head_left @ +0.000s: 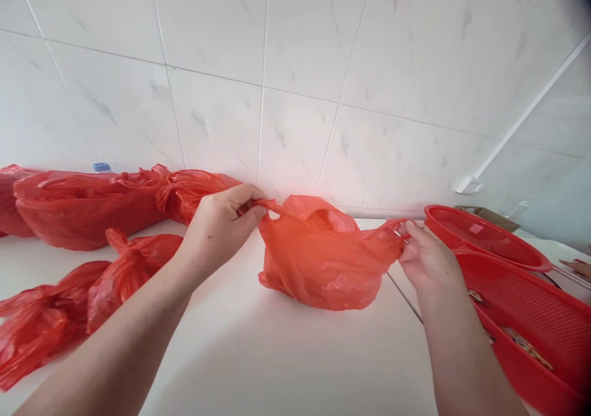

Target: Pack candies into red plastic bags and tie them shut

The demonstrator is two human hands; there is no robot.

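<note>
A red plastic bag [325,268] rests on the white table in front of me, its top stretched sideways between my hands. My left hand [226,225] pinches the handle on the bag's left side. The handle on the other side is gripped by the fingers of my right hand [427,253]. Between the two handles the mouth gapes a little toward the wall. What the bag contains is hidden by the plastic.
Several filled red bags [92,204] line the left of the table [286,367], some knotted. At right are two red plastic baskets [535,311], the nearer holding small items. A tiled wall [300,47] rises behind. Another person's hand [577,268] shows at far right.
</note>
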